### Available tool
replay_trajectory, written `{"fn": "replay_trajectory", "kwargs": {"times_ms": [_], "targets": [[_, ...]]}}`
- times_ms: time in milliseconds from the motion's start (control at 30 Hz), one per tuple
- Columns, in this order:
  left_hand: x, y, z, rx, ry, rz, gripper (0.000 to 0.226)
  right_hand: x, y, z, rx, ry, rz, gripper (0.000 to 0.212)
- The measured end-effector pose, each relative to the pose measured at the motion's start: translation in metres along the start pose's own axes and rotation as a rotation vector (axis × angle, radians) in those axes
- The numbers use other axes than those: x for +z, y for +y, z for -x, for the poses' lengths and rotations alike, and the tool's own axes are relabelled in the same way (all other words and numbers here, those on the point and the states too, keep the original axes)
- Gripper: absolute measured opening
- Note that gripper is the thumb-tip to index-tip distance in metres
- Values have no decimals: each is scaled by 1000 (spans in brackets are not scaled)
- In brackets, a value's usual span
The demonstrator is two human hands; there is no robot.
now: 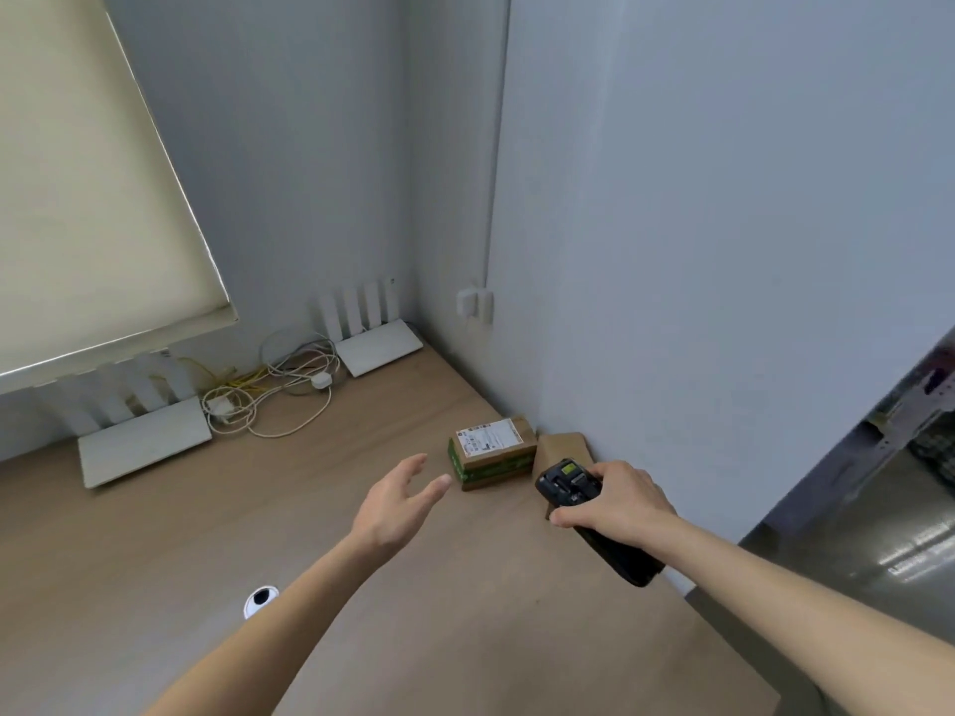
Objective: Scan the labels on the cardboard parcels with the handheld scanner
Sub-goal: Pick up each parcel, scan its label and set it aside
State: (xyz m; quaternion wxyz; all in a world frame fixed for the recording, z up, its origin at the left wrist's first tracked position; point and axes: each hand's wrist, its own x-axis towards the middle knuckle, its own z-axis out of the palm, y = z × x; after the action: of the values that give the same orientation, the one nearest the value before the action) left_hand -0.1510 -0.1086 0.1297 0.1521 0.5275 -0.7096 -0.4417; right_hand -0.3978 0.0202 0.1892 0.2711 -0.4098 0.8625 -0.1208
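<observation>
A small cardboard parcel (491,453) with green tape bands and a white label on top sits on the wooden desk (393,571) near the right wall. A second plain brown parcel (560,448) leans against the wall just right of it, partly hidden by the scanner. My right hand (617,496) grips the black handheld scanner (584,509), its head close to the plain parcel. My left hand (400,496) hovers empty with fingers spread, just left of the labelled parcel and not touching it.
Two white routers (144,439) (377,343) with upright antennas stand at the back of the desk, with a tangle of white and yellow cables (268,390) between them. A round cable hole (261,599) is in the desk near my left forearm. The desk's edge drops off at the right.
</observation>
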Motion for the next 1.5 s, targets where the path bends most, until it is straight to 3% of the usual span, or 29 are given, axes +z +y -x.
{"fn": "replay_trajectory", "kwargs": {"times_ms": [433, 767, 1000, 1200, 1333, 1500], "targets": [[60, -26, -181, -185, -32, 27, 68, 12, -23, -228, 24, -157, 89, 67], [99, -70, -253, -325, -73, 32, 66, 45, -38, -358, -6, -347, 194, 66], [117, -90, -271, -393, -119, 85, 64, 70, -30, -391, 13, -436, 206, 62], [121, -86, -269, -381, -130, 188, 36, 80, -22, -392, 6, -459, 106, 49], [117, -81, -263, -410, -102, 185, 47, 80, -24, -390, 57, -482, 27, 60], [114, -79, -259, -441, -80, 187, 60, 78, -25, -393, 17, -400, 146, 65]]}}
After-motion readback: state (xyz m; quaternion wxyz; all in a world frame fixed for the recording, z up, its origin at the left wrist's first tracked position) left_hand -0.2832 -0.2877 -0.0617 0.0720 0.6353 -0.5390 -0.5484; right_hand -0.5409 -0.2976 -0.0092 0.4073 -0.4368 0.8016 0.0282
